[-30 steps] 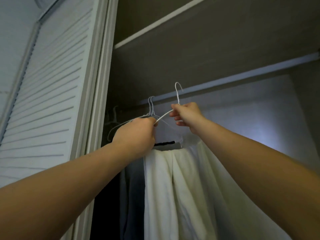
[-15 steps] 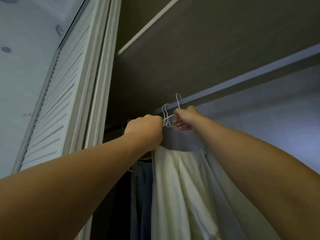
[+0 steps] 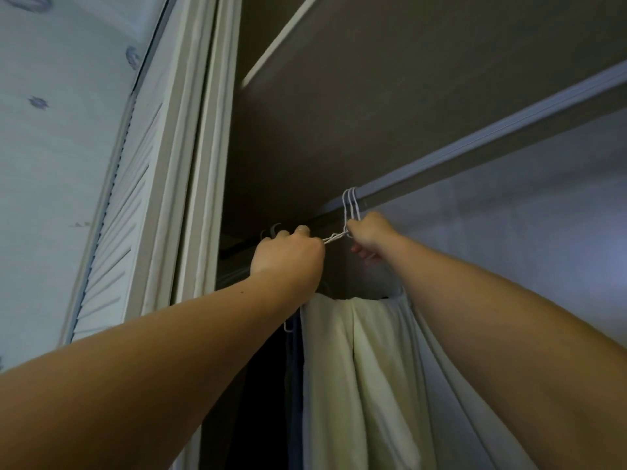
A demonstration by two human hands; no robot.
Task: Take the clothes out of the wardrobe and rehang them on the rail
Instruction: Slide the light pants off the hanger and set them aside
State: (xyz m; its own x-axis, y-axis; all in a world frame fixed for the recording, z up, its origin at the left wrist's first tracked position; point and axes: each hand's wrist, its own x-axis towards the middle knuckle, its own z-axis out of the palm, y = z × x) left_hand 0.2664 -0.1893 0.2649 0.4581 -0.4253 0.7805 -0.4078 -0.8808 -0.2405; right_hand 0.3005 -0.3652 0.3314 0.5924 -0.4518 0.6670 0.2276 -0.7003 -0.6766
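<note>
Your left hand and right hand both grip three white wire hangers, hooks at the single rail, one cream garment below.

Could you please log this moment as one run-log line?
left hand: grips hangers | right hand: grips hangers below hooks | hooks: at rail | cloth: hanging

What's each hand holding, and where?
Both grip the white wire hangers: left hand on the shoulder wires, right hand at the necks below the hooks.
</note>
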